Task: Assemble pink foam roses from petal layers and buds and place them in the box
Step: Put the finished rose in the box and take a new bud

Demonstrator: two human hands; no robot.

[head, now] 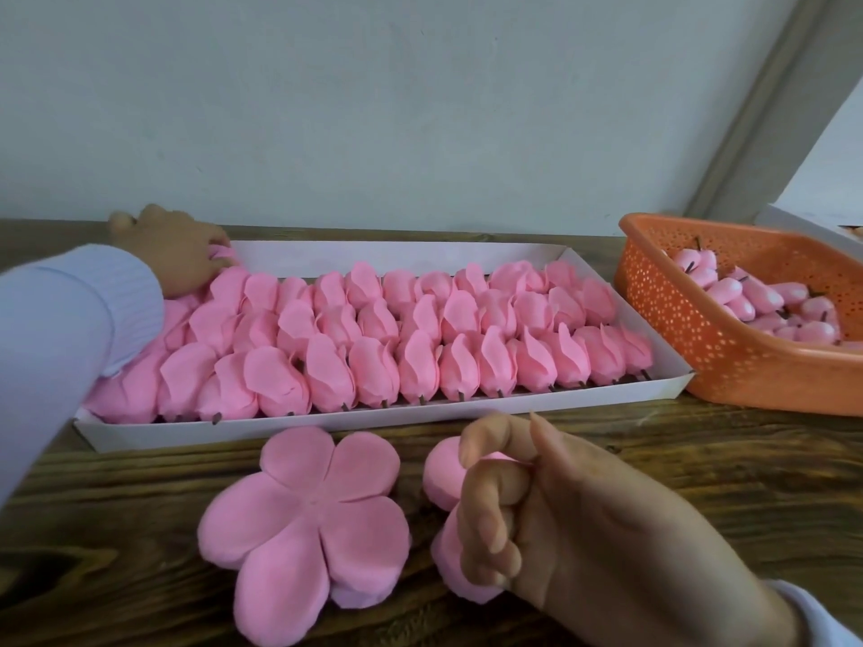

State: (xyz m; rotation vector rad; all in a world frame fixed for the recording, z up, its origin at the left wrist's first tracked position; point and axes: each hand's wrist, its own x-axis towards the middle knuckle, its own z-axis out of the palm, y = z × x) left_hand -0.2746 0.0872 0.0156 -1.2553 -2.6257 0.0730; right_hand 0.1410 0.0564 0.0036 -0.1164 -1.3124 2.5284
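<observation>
Plainly, the matte, soft-looking pink foam roses [373, 338] lie in three close rows in a shallow white card box [373, 420] on the dark, grainy wooden table [116, 497], short brown stems poking toward its near wall. The left hand [173, 247], in a pale ribbed sleeve [70, 315], curls its fingers on one rose [225, 255] at the box's far left corner. A flat five-lobed petal layer [308, 511] lies before the box. Beside it, a second petal layer [441, 473] sits partly behind the right hand [560, 520], whose fingers are curled; whether it grips anything I cannot tell. Glossy buds [756, 301] fill a perforated orange plastic basket [700, 347] at right.
</observation>
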